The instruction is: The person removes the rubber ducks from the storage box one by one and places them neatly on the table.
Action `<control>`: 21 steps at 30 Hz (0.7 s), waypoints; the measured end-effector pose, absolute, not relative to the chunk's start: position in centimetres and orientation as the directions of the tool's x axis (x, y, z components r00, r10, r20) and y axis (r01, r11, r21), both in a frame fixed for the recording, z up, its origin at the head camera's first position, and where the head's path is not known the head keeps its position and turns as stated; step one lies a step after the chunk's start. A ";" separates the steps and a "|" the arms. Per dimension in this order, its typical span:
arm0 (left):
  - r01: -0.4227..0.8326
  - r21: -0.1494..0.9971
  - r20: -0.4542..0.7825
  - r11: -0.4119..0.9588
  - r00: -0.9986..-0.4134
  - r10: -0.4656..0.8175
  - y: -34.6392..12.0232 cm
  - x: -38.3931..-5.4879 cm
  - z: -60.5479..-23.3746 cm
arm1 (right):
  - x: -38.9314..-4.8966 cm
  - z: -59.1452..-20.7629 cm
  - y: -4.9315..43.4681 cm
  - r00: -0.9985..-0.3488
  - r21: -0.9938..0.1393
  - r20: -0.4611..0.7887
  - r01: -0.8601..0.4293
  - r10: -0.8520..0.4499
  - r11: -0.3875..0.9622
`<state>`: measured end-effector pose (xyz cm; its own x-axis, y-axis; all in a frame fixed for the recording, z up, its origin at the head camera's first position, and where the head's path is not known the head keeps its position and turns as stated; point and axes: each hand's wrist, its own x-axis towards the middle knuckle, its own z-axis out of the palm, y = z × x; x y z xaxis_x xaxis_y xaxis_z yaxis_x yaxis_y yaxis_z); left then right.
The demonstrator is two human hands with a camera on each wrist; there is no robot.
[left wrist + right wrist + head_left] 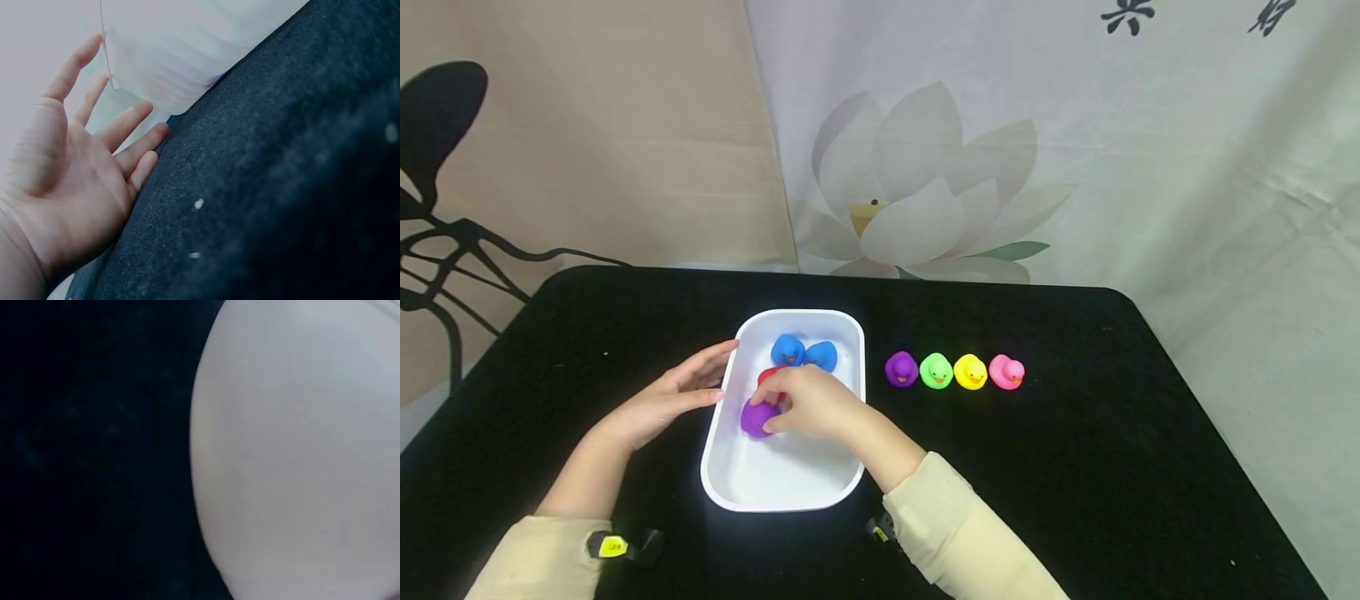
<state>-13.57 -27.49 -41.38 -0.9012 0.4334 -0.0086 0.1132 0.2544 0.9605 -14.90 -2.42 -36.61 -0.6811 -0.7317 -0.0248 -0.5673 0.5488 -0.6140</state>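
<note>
A white tray [775,487] lies on the black table, holding two blue rubber ducks [787,350] near its far end and a red toy [767,374] partly hidden behind my right hand. With thumb and fingers, my right hand [816,404] pinches a purple rubber duck [754,420] low inside the tray, by the left wall. My left hand [673,398] has its fingers extended, fingertips right at the tray's left rim. In the left wrist view the palm of my left hand [81,169] faces the pale tray wall [181,56]. The right wrist view shows tray wall [300,450] but no fingers.
Right of the tray stands a row of rubber ducks: purple [902,369], green [936,371], yellow [971,372] and pink [1007,372]. A black cloth covers the table [1112,467]. Behind it hangs a pale curtain [1150,167] with a lotus print.
</note>
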 end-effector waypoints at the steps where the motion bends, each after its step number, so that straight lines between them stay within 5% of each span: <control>1: 0.113 0.961 -0.008 0.253 -0.901 0.434 -27.5 -13.6 -41.4 | -14.9 -36.6 -2.4 -0.681 -0.617 -0.018 -0.569 -0.732 0.543; 21: 0.111 0.962 -0.009 0.249 -0.899 0.437 -27.5 -13.6 -41.4 | -13.8 -34.5 0.1 -0.684 -0.692 0.137 -0.584 -0.716 0.425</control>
<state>-13.62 -27.51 -41.37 -0.8992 0.4374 -0.0093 0.1113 0.2493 0.9620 -13.84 0.11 -34.46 -0.6841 -0.7164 0.1375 -0.5839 0.4247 -0.6919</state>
